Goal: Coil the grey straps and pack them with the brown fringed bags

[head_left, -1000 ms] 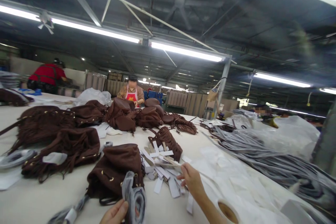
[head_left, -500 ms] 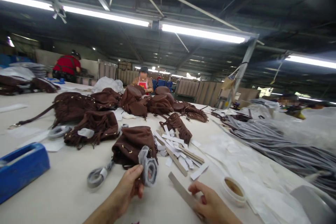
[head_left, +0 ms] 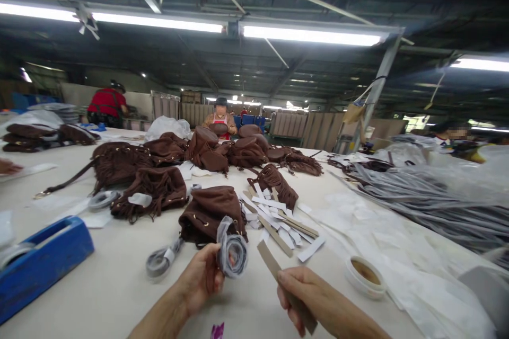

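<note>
Pinching the coiled grey strap (head_left: pixel 233 254) in my left hand (head_left: pixel 201 278), I clamped the card strip (head_left: pixel 270 262) in my right hand (head_left: pixel 318 302), both above the table (head_left: pixel 99 286) before the brown bag (head_left: pixel 210 212); next, I judged, they needed lining up.

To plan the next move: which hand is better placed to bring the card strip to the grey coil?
Probably the right hand: it grips the card strip, whose free end lies beside the grey coil in the left hand.
</note>
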Available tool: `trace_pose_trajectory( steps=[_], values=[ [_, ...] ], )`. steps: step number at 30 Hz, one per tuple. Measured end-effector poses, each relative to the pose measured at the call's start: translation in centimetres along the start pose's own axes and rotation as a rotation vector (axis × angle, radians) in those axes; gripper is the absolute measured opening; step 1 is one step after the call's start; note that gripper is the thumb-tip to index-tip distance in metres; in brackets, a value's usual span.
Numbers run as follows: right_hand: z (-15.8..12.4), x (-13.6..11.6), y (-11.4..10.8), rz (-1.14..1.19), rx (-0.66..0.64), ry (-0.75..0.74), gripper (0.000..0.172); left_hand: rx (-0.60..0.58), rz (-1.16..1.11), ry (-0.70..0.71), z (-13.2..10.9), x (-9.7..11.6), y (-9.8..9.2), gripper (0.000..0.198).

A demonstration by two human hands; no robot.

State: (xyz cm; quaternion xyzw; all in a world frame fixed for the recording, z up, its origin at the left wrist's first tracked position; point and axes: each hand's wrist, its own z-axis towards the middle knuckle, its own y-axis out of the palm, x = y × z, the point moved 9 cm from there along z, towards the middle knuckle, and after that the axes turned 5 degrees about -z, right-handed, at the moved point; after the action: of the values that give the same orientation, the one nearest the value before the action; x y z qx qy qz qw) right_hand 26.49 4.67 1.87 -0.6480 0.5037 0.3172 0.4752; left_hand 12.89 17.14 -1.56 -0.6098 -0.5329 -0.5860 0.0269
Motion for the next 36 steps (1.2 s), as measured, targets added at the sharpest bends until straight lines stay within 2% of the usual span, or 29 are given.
trace_pose_trajectory(
  steps=[1,4,8,10,13,16,19,23,28,32,36],
  values=[
    [0.0,-0.6,0.7,-0.009,-0.025,-0.020,0.046,-0.003,-0.004,-0.006,-0.1,0.1,0.1,0.031],
    [0.6,-1.7,2.1,-0.001,-0.052,-0.070,0.030,0.003,0.006,-0.010,-0.1,0.1,0.2,0.030],
    [1.4,-3.2,1.1,-0.018,0.123,-0.188,0.016,-0.026,0.041,-0.006,0.1,-0.3,0.3,0.034],
    [1.9,-3.9,1.0,0.038,0.118,-0.224,0.019,-0.044,0.065,0.005,0.0,-0.3,0.4,0.036],
    [2.6,-4.5,1.9,0.164,0.017,-0.242,0.034,-0.052,0.069,0.006,-0.3,-0.3,0.7,0.034],
    [3.1,-4.9,2.8,0.179,-0.011,-0.249,0.046,-0.021,0.041,0.008,-0.5,0.0,0.7,0.034],
    [3.4,-5.2,3.5,0.146,0.016,-0.266,0.047,0.003,0.045,0.024,-0.6,0.5,0.4,0.040],
    [3.8,-4.9,4.4,0.131,0.015,-0.274,0.050,-0.033,0.097,0.065,-0.6,0.7,0.6,0.044],
    [5.4,-4.1,4.9,0.068,0.083,-0.325,0.050,-0.060,0.103,0.155,-0.4,0.6,1.2,0.034],
    [6.1,-4.3,4.8,0.128,0.072,-0.292,0.058,-0.072,0.052,0.151,-0.2,0.1,1.2,0.034],
    [4.8,-4.4,3.6,0.207,0.065,-0.239,0.054,-0.114,0.044,0.124,0.0,-0.3,1.4,0.040]
  ],
)
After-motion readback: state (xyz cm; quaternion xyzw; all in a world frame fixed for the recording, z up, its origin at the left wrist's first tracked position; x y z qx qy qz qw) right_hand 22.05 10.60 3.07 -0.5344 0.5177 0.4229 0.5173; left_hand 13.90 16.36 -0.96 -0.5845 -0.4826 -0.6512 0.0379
